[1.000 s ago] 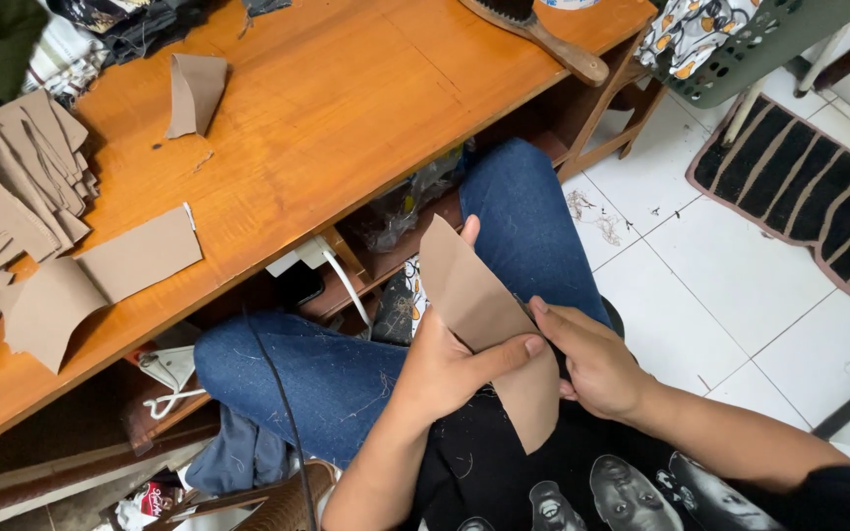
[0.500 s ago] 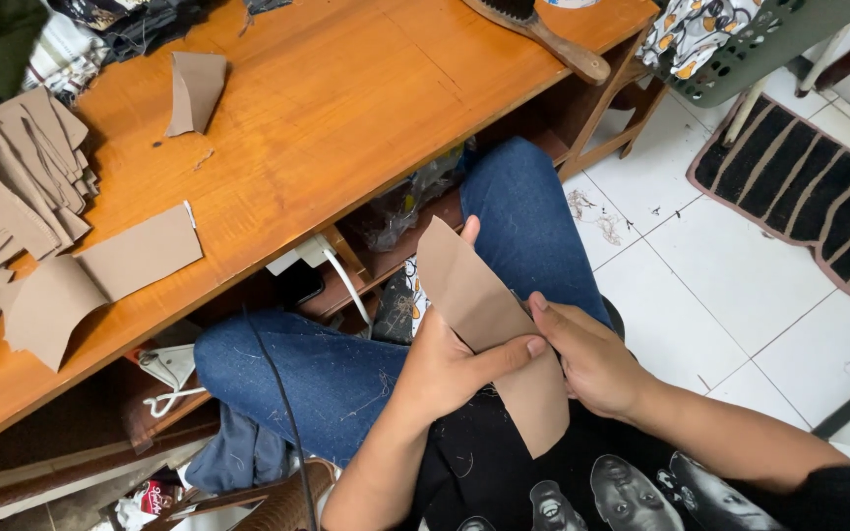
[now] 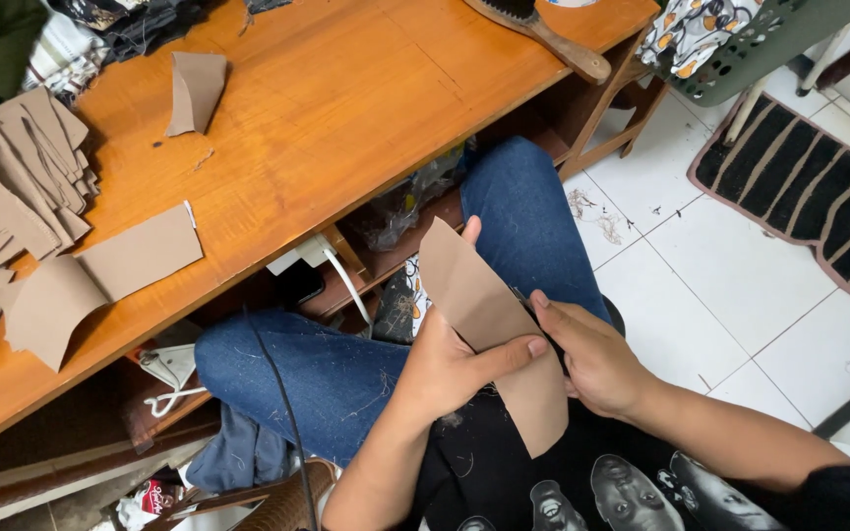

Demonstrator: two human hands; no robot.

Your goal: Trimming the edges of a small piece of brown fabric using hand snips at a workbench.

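Observation:
I hold a long brown piece of leather-like material [image 3: 479, 295] upright over my lap, between my knees in blue jeans. My left hand [image 3: 450, 359] grips its middle, thumb across the front and a fingertip showing behind its top edge. My right hand [image 3: 592, 359] presses against the piece's right edge from the side; a dark object seems tucked under its fingers, too hidden to identify. The lower end of the piece hangs over my black printed shirt.
An orange wooden table [image 3: 346, 108] lies ahead with a stack of cut brown pieces [image 3: 12, 187] at left, a flat piece [image 3: 100, 270] near its front edge and a folded one [image 3: 194, 90]. A wooden brush [image 3: 543, 34] lies far right. A striped mat [image 3: 809, 187] covers white tiles.
Almost nothing differs. Both hands keep the same hold on the brown piece, with only slight shifting of the fingers along its right edge.

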